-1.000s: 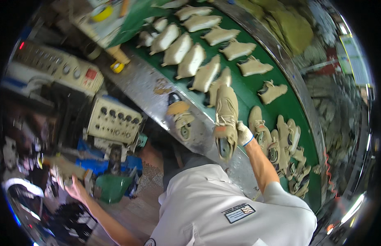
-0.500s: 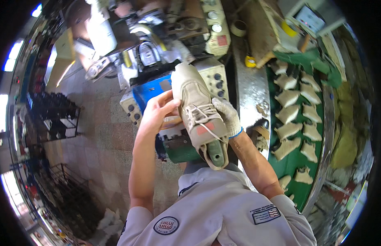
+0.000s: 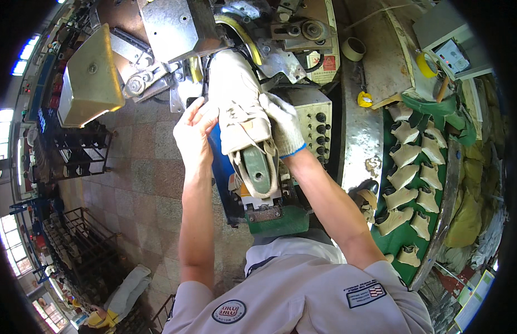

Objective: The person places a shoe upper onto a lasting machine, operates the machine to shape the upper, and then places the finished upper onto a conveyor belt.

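Gripping beige shoe upper [image 3: 240, 106] both sides: left hand [image 3: 192, 133], gloved right hand [image 3: 283, 129]; machine [image 3: 225, 33] crowds toe.

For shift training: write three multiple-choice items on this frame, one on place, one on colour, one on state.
1. Where do the loose shoe uppers lie?
A. on the green belt at the person's right
B. on the floor at the left
C. on the person's lap

2. What colour is the last inside the held shoe?
A. red
B. green
C. black

3. Which hand is gloved?
A. left
B. both
C. right

A: pale uppers sit in rows on the green belt.
B: green shows through the shoe's opening.
C: the right hand wears a white glove; the left hand is bare.
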A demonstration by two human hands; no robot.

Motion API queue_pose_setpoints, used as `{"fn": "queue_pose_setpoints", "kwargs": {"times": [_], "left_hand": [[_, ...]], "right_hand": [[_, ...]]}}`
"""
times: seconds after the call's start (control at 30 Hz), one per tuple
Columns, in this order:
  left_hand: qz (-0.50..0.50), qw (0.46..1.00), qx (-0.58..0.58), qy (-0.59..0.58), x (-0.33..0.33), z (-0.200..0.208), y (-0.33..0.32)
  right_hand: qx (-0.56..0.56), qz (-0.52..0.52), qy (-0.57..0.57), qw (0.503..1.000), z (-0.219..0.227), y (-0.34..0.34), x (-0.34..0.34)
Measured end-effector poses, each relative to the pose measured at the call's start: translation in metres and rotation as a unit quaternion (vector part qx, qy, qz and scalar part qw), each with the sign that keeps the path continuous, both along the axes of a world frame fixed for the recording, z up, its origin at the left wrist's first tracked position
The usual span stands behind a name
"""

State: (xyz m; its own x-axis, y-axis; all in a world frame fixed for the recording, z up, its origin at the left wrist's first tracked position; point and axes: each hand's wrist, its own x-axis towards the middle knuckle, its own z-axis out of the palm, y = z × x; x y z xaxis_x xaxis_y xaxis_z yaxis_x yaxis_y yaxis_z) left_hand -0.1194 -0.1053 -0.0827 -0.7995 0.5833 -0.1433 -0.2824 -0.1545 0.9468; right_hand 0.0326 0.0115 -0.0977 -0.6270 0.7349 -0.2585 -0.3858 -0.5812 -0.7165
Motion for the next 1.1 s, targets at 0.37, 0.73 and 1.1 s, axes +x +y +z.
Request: {"fn": "queue_pose_setpoints", "kwargs": {"times": [0.37,0.73,1.1], "left_hand": [[-0.126,0.965,0.100,-0.206,0.041,-0.058,0.002],[-0.101,0.980,0.076,-0.156,0.046,-0.074,0.009],[-0.145,0.852,-0.362,0.350,0.107,-0.265,-0.105]], "right_hand": [[-0.050,-0.066,-0.034,0.996,-0.026,0.003,-0.025],[-0.132,-0.056,-0.024,0.989,-0.038,0.009,-0.026],[-0.064,-0.161,-0.153,0.973,-0.075,-0.040,0.176]]}}
